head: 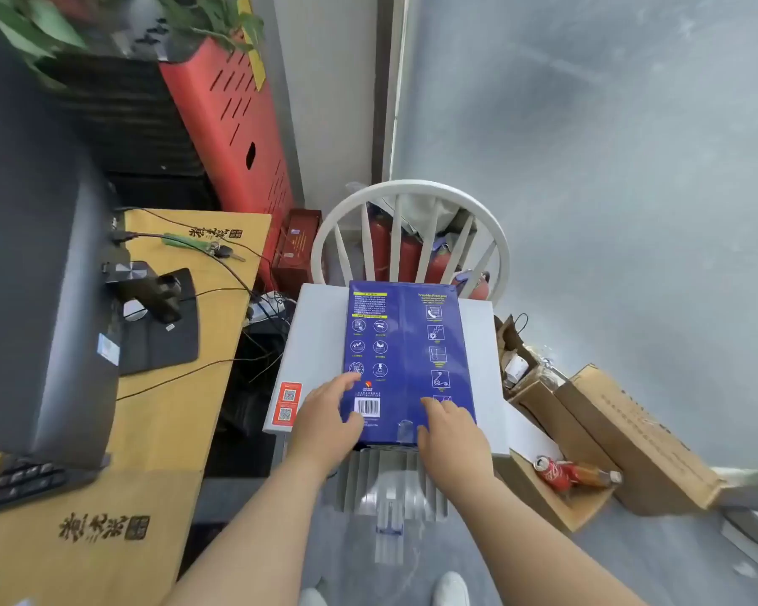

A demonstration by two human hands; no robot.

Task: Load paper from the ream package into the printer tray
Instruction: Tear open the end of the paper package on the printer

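Observation:
A blue ream package (pixel 408 343) with white icons and a barcode lies flat on the white top of the printer (pixel 311 343), in front of a white chair. My left hand (pixel 329 417) rests on the package's near left corner beside the barcode, fingers spread. My right hand (pixel 451 430) lies on its near right corner, fingers curled over the near edge. Below the printer's front a clear ribbed paper tray (pixel 390 487) sticks out toward me; whether it holds paper I cannot tell.
A wooden desk (pixel 167 430) with a dark monitor (pixel 31 277), keyboard and cables stands to the left. The white chair (pixel 412 238) is behind the printer. Cardboard boxes (pixel 622 435), one with a cola can and bottle, sit on the floor at right.

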